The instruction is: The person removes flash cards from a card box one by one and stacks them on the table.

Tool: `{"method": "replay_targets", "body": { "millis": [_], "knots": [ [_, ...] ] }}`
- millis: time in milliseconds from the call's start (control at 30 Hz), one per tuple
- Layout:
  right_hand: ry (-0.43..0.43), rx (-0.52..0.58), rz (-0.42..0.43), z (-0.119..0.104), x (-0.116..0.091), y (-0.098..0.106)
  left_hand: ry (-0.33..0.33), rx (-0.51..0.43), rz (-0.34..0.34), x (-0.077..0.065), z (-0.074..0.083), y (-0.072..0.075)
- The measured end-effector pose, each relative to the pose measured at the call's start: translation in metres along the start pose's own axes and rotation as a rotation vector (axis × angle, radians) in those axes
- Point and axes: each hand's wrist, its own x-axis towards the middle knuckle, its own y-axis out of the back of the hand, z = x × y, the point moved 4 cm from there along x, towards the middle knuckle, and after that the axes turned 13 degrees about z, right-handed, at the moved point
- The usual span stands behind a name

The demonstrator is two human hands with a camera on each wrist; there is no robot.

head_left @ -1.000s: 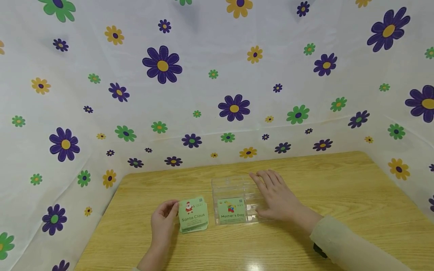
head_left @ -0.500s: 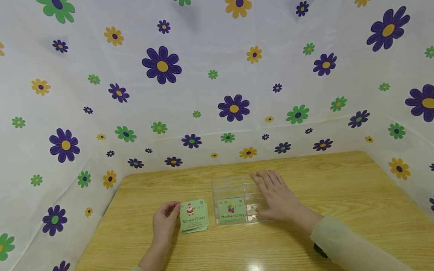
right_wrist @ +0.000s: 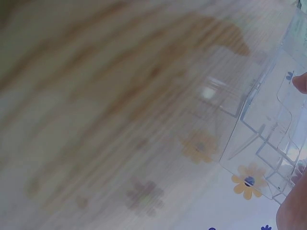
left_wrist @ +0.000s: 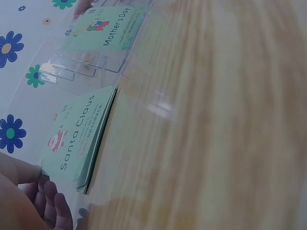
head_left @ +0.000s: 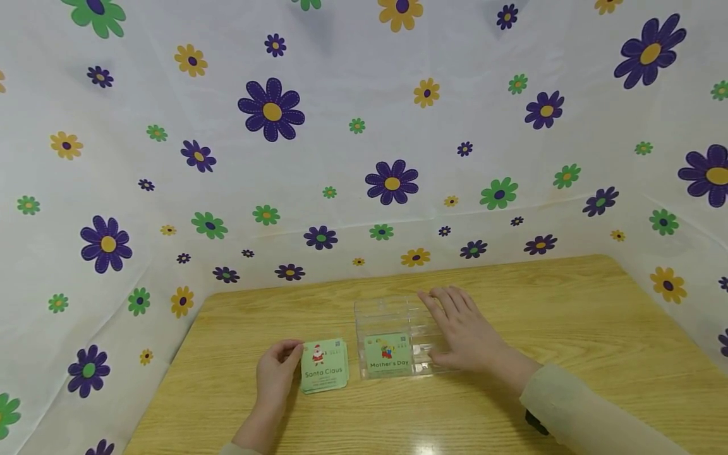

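In the head view my left hand (head_left: 275, 376) pinches the upper left corner of a green Santa Claus card (head_left: 324, 363). That card lies on top of a small stack, whose edges (left_wrist: 98, 148) show fanned slightly apart in the left wrist view. To the right is a clear plastic box (head_left: 382, 309) with several compartments. A green Mother's Day card (head_left: 388, 355) shows in its left front part. My right hand (head_left: 463, 332) holds the box's right side, thumb toward the front and fingers spread over the back. The hand covers part of the compartments.
Both items sit on a wood-grain table (head_left: 489, 411). A white flower-print cloth (head_left: 341, 151) rises behind the table and along both sides. A dark band (head_left: 536, 420) shows under the right sleeve.
The Santa Claus card has come down slightly and now lines up more closely with the cards under it, my left hand staying at its corner. Right hand and box stay put.
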Motion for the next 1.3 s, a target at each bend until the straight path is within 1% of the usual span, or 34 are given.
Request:
{"method": "replay_targets", "body": {
  "millis": [133,333,433,667,867,1000,1133,1300],
  "knots": [
    [-0.004,0.004,-0.012,-0.0003,0.0,-0.0002,-0.002,0.025,-0.004,0.0023,-0.0034,0.0003],
    [0.013,-0.003,0.023,-0.0002,-0.001,-0.0005,-0.003,0.044,-0.004,0.0044,-0.0057,-0.0008],
    [0.016,-0.012,0.021,-0.0001,-0.0013,-0.0008,-0.005,0.055,-0.006,0.0041,-0.0054,-0.0006],
    [0.017,-0.026,0.005,-0.0002,-0.0004,0.0003,-0.011,0.043,-0.032,0.0061,-0.0055,-0.0007],
    [0.015,-0.03,0.007,-0.0007,0.0001,0.0005,-0.015,0.047,-0.028,0.0078,-0.0054,0.0003],
    [0.017,-0.022,0.026,-0.0006,-0.0002,-0.0006,-0.024,0.05,-0.026,0.0076,-0.0043,0.0006],
    [0.021,-0.018,0.04,-0.0002,-0.0006,-0.0013,-0.006,0.045,-0.024,0.0079,-0.0044,0.0012],
    [0.007,-0.02,0.012,-0.0001,-0.0004,-0.002,0.013,0.033,-0.022,0.0067,-0.004,0.0023]
  ]
}}
